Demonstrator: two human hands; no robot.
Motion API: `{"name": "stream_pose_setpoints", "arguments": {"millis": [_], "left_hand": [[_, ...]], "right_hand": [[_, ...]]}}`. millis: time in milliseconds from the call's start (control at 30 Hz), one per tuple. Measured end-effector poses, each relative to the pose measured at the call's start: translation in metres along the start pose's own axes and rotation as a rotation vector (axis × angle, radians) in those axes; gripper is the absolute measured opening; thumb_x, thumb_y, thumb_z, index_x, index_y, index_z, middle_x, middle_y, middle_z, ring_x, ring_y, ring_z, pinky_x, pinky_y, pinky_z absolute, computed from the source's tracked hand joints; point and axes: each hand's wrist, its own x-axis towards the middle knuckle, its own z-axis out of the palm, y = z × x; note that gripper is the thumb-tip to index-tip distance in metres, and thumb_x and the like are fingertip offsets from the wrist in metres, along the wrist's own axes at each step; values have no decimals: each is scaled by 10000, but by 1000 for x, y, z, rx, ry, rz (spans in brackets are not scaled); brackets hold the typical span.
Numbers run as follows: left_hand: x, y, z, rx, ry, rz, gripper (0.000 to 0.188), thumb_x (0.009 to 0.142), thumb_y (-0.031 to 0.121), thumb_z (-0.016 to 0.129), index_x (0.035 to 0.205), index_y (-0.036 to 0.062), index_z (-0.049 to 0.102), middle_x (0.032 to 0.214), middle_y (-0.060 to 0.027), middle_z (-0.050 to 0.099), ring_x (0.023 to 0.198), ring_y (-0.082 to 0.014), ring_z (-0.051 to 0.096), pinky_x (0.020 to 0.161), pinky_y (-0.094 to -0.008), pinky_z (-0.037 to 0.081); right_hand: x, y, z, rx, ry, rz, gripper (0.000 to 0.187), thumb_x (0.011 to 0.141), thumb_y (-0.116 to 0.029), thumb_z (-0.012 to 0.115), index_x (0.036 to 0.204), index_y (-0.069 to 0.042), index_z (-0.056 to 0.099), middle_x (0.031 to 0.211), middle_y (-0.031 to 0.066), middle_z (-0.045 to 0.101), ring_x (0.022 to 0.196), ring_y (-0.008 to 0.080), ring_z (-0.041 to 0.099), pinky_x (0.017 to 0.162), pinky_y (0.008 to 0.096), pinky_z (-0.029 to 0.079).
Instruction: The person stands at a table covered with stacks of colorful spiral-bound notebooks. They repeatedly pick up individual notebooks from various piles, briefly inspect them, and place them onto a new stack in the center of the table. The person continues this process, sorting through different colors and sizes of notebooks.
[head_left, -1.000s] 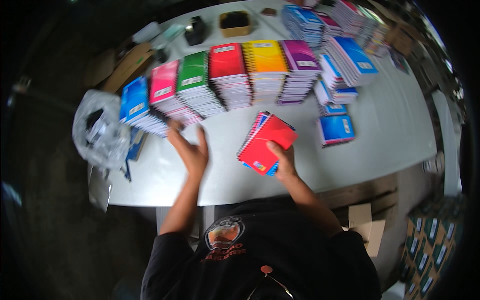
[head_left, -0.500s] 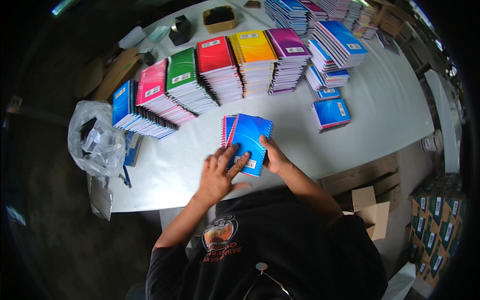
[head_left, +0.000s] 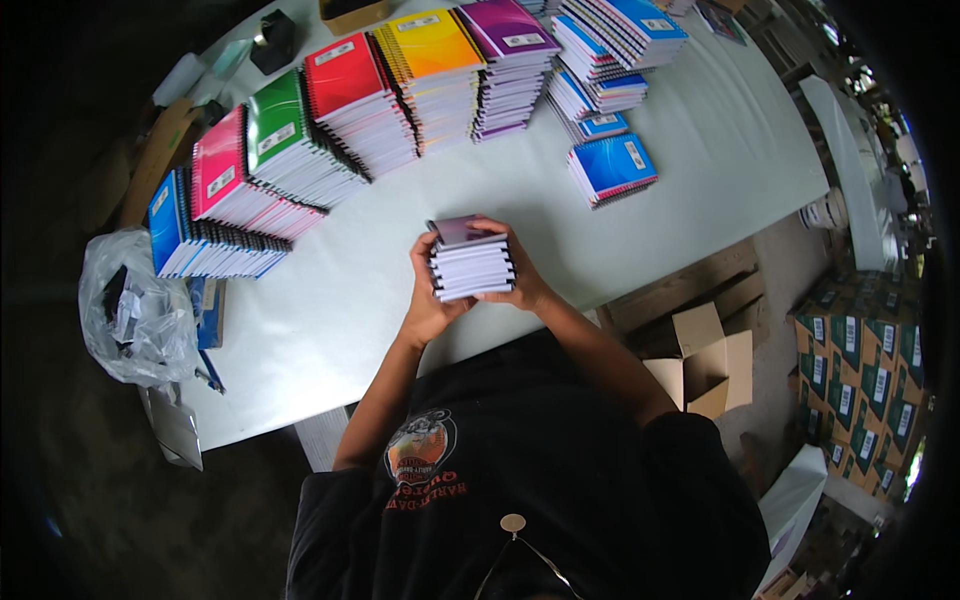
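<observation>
Between both palms, above the near part of the table, I hold a small stack of spiral notebooks point(head_left: 472, 272), its white page edges facing me. My left hand point(head_left: 428, 308) wraps the stack's left side. My right hand point(head_left: 522, 278) closes round the right side, fingers over the top. A greyish-purple cover shows at the upper end; the other covers are hidden. Beyond my hands stands a curved row of notebook stacks: blue point(head_left: 166, 232), pink point(head_left: 219, 166), green point(head_left: 274, 118), red point(head_left: 346, 76), yellow point(head_left: 425, 45) and purple point(head_left: 510, 32). A short blue notebook stack point(head_left: 614, 166) lies to the right.
Leaning piles of blue notebooks point(head_left: 600, 50) stand at the far right of the white-covered table point(head_left: 700, 190). A clear plastic bag point(head_left: 140, 315) sits at the left edge, a black tape dispenser point(head_left: 273, 42) behind. Below, right, are an open carton point(head_left: 712, 365) and stacked boxes point(head_left: 858, 370).
The blue-covered notebooks have been tipped up, so page edges now face me. My left hand has moved from lying on the cover to gripping the side. The view has shifted.
</observation>
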Motion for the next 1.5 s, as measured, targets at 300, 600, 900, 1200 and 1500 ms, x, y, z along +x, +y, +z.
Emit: {"name": "stream_pose_setpoints", "arguments": {"millis": [300, 600, 900, 1200, 1500], "left_hand": [[23, 10, 13, -11, 107, 61, 861, 586, 20, 817, 1198, 86, 215, 1120, -94, 384, 1040, -206, 468, 872, -328, 432], [5, -71, -18, 563, -27, -22, 760, 616, 326, 819, 1169, 27, 393, 1122, -123, 473, 1066, -272, 450, 943, -379, 346], [47, 18, 72, 383, -214, -19, 531, 637, 187, 810, 1052, -30, 559, 1036, -161, 622, 944, -278, 614, 850, -337, 467], [183, 47, 207, 176, -254, -632, 611, 704, 568, 678, 985, 28, 625, 914, -80, 626, 786, -170, 600, 709, -275, 487], [207, 109, 166, 1028, 92, 101, 502, 816, 444, 598, 1035, -7, 584, 850, -173, 652, 849, -282, 629, 739, -375, 480]], "right_hand": [[18, -14, 5, -21, 215, -45, 824, 613, -298, 812, 1255, -23, 375, 1102, 91, 496, 1047, 186, 488, 917, 325, 389], [-12, 15, -9, -246, 34, 182, 861, 541, -371, 858, 1200, -58, 401, 1151, 135, 533, 1107, 258, 517, 938, 380, 406], [-62, -38, -84, -299, 88, 220, 828, 713, -111, 721, 1374, -46, 226, 1301, 164, 401, 1225, 274, 390, 1020, 375, 317], [-33, -107, -224, 237, 687, 562, 471, 777, -319, 690, 1110, -42, 504, 997, 45, 572, 950, 133, 507, 841, 284, 381], [-35, -67, -259, 289, 708, 681, 437, 792, -342, 674, 1109, -80, 524, 1012, 34, 562, 942, 132, 501, 868, 306, 357]]}}
